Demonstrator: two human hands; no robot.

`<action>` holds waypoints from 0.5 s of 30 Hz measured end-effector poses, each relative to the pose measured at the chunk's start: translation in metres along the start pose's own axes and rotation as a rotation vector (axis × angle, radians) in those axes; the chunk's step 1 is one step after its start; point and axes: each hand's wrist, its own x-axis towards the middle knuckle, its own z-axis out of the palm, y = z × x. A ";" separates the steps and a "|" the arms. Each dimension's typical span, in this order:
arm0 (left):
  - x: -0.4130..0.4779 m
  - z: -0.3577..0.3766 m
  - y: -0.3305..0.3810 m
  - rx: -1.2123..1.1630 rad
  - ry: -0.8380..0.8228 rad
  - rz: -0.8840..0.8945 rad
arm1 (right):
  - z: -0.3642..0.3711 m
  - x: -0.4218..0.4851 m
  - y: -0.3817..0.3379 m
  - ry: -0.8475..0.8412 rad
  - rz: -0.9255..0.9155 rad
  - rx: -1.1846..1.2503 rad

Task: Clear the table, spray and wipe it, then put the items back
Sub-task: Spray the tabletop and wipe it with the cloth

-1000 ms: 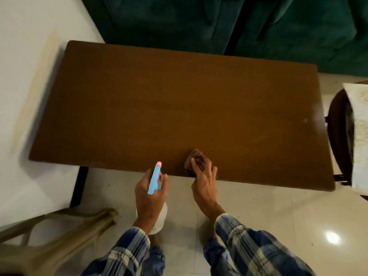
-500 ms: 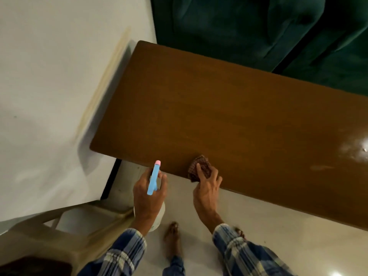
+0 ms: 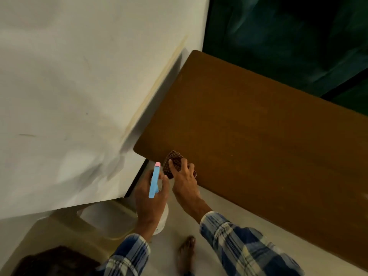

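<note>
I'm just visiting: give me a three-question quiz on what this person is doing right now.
1. True or false: the left hand holds a spray bottle.
2. The right hand presses the cloth on the table: A) in its middle B) at its near edge C) at its far corner.
3. Fill in: the bottle's nozzle tip is ____.

Key: 1 true; 2 B; 3 pink.

One head-worn view, looking steeply down and forward.

The camera sits above and behind the fingers (image 3: 180, 166), close to them, tilted so the desk (image 3: 258, 136) runs diagonally up and right beyond them. The white wall (image 3: 79, 86) fills the frame left of the fingers, and the floor (image 3: 209, 200) lies below them.
</note>
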 end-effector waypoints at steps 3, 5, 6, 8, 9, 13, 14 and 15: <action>0.009 -0.007 -0.008 -0.020 0.058 -0.023 | 0.001 0.026 -0.026 -0.034 -0.193 -0.122; 0.014 -0.014 -0.016 -0.028 0.104 0.011 | -0.004 0.056 -0.049 -0.060 -0.279 -0.177; 0.018 -0.019 -0.018 -0.036 0.130 0.035 | -0.011 0.070 -0.059 -0.061 -0.299 -0.188; 0.024 -0.026 -0.018 -0.038 0.164 0.095 | -0.019 0.086 -0.069 -0.051 -0.328 -0.204; 0.026 -0.029 -0.017 -0.035 0.163 0.121 | -0.022 0.086 -0.067 -0.056 -0.341 -0.209; 0.025 -0.023 -0.020 -0.035 0.105 0.018 | -0.034 0.052 -0.002 -0.014 -0.208 -0.230; 0.024 -0.016 -0.017 -0.044 0.071 -0.026 | -0.042 0.038 0.028 0.017 -0.091 -0.194; 0.024 -0.010 -0.014 -0.058 0.040 -0.054 | -0.051 0.026 0.057 0.059 0.058 -0.137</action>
